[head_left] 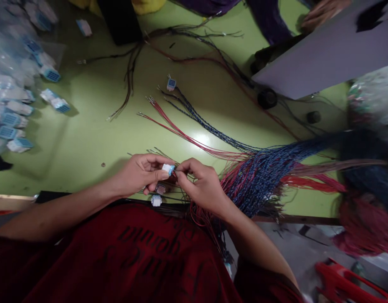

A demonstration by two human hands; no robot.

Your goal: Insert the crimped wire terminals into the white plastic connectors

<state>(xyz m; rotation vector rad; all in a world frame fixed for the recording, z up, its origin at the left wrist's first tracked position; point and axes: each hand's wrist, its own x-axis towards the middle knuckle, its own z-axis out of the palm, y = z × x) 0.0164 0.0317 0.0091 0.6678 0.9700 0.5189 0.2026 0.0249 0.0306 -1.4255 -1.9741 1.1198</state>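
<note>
Between the thumb and fingers of my left hand (145, 170) is a small white and blue connector housing (168, 169). My right hand (198, 181) pinches a thin wire (174, 173) at the blue face of that housing; its tip is hidden by the fingers. Just below my left fingers are a brownish connector (160, 188) and a white connector (156, 200) near the table edge. Red wires (187, 136) and blue-black twisted wires (219, 135) with metal terminals spread over the table beyond my hands. Another connector (171, 83) sits by the twisted wires' far ends.
Many white and blue connectors (20, 108) in clear plastic lie at the left. A thick wire bundle (269, 172) runs off to the right. A grey panel (326, 50) stands at the upper right, with another person's hand (323, 14) behind it. Dark harness wires (187, 31) lie at the back.
</note>
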